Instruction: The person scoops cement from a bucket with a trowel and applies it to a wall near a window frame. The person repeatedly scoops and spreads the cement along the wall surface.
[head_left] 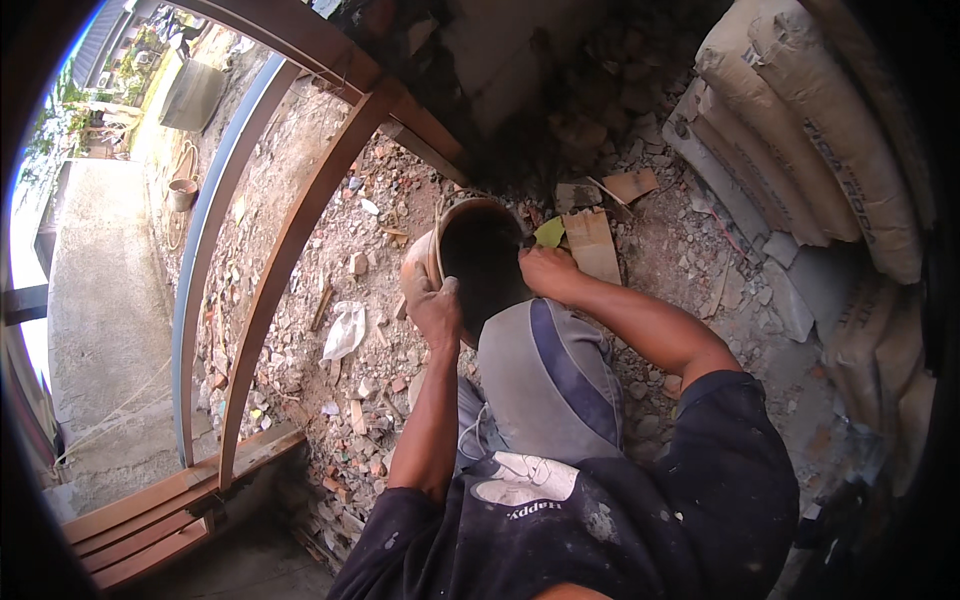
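Note:
A tan bucket [418,262] is tilted in front of my bent knee [545,375], its mouth turned toward me and its inside in deep shadow. My left hand [435,308] grips the near left part of its rim, thumb on the inner side. At the right side of the mouth, my right hand [548,272] is closed, with a small dark bit showing above the fingers; what it holds is hidden. Just beyond that hand lies a yellow-green scrap [549,233], beside a piece of brown cardboard [592,245]. The bucket's contents cannot be made out.
Rubble and broken stones [290,290] cover the ground, with a crumpled white plastic bag [345,331] on the left. Full paper sacks [800,130] are stacked at right. A wooden frame [290,240] stands at left; past it is another bucket [182,195].

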